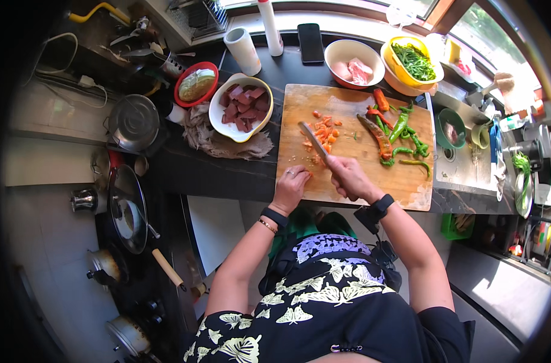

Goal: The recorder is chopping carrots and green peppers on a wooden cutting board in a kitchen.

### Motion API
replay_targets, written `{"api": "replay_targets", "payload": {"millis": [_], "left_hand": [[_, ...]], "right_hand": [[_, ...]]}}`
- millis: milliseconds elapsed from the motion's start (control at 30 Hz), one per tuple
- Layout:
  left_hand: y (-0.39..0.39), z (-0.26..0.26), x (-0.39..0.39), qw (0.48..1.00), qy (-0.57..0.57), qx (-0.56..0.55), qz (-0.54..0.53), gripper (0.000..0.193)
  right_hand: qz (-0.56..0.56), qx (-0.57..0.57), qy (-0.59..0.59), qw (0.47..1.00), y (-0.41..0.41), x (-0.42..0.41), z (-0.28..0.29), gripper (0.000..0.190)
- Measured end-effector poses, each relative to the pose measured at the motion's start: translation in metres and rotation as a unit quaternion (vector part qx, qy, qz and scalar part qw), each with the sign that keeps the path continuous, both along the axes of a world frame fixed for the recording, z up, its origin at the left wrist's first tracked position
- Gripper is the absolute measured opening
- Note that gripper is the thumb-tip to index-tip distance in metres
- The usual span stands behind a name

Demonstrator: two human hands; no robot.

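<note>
My right hand (pixel 350 177) grips a kitchen knife (pixel 312 138) by its handle. The blade points away from me, up and left across a wooden cutting board (pixel 380 188). Bunched at the board's near left edge, the fingers of my left hand (pixel 291 185) pinch a small orange-red pepper piece (pixel 309 174), mostly hidden. Chopped orange pepper (pixel 323 129) lies loose around the blade, with pale seeds near my left fingers. On the board's right side are whole green peppers (pixel 399 127), a red-and-dark pepper (pixel 382 143) and a short orange-red pepper (pixel 381 100).
Left of the board, a white bowl (pixel 216 106) of dark red-brown chunks rests partly on a crumpled cloth (pixel 212 145). Behind stand a bowl with raw meat (pixel 358 72), a yellow basket of chopped greens (pixel 411 61) and a phone (pixel 310 43). The sink (pixel 461 170) is at right.
</note>
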State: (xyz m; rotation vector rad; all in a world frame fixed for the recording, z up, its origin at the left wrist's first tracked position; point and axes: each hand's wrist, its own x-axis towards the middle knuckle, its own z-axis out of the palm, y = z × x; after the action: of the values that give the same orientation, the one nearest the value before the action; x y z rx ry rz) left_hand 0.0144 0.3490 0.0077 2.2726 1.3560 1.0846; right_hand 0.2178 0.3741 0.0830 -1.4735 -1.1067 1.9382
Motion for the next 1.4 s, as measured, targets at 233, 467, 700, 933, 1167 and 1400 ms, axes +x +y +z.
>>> {"api": "replay_targets", "payload": {"millis": [233, 467, 700, 933, 1167, 1400], "left_hand": [[0.077, -0.005, 0.048, 0.996, 0.055, -0.062, -0.034, 0.007], [0.109, 0.039, 0.122, 0.979, 0.131, -0.015, -0.158, 0.019], [0.125, 0.026, 0.204, 0.926, 0.255, 0.049, -0.275, 0.013], [0.139, 0.035, 0.187, 0.916, 0.275, 0.146, -0.253, 0.012], [0.124, 0.119, 0.118, 0.991, 0.014, 0.023, -0.13, 0.015], [0.061, 0.105, -0.029, 0.915, -0.274, -0.28, 0.095, 0.011]], "right_hand": [[-0.161, 0.07, 0.088, 0.981, -0.017, 0.057, 0.034, 0.032], [-0.317, 0.065, 0.089, 0.942, -0.086, 0.127, 0.033, 0.036], [-0.346, 0.068, 0.08, 0.932, -0.129, 0.141, 0.029, 0.046], [-0.336, 0.068, 0.083, 0.936, -0.126, 0.131, 0.03, 0.037], [-0.233, 0.052, 0.109, 0.965, -0.101, 0.11, 0.017, 0.033], [0.097, 0.038, 0.026, 0.994, -0.054, 0.022, 0.004, 0.024]]}}
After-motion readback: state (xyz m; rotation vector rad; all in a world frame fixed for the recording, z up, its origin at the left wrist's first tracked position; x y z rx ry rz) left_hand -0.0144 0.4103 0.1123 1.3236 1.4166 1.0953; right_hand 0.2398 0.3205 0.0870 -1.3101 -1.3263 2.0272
